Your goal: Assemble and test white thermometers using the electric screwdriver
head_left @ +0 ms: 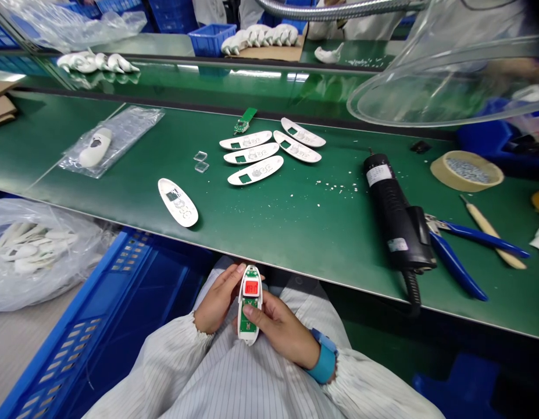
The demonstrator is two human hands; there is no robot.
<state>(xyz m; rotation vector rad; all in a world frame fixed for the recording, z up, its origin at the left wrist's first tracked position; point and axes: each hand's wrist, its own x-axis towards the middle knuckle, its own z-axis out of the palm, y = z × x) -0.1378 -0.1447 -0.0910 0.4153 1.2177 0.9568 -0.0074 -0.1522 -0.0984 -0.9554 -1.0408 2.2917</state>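
Over my lap, below the table edge, both hands hold a white oval device (249, 305) with a green circuit board and a lit red display. My left hand (220, 298) grips its upper left side. From the right, my right hand (286, 331) holds the lower part, its thumb lying on the board. On the green table, several white oval shells (250, 153) lie near a loose green circuit board (245, 120). One more white shell (178, 202) rests closer to the front edge, and two small clear pieces (201, 162) lie between.
A black electric screwdriver (393, 215), blue-handled pliers (456, 250), a wooden-handled tool (496, 235) and a bowl of screws (467, 170) lie right. A plastic bag (134, 131) lies left. A blue crate (72, 343) stands lower left; a clear cover (448, 87) hangs upper right.
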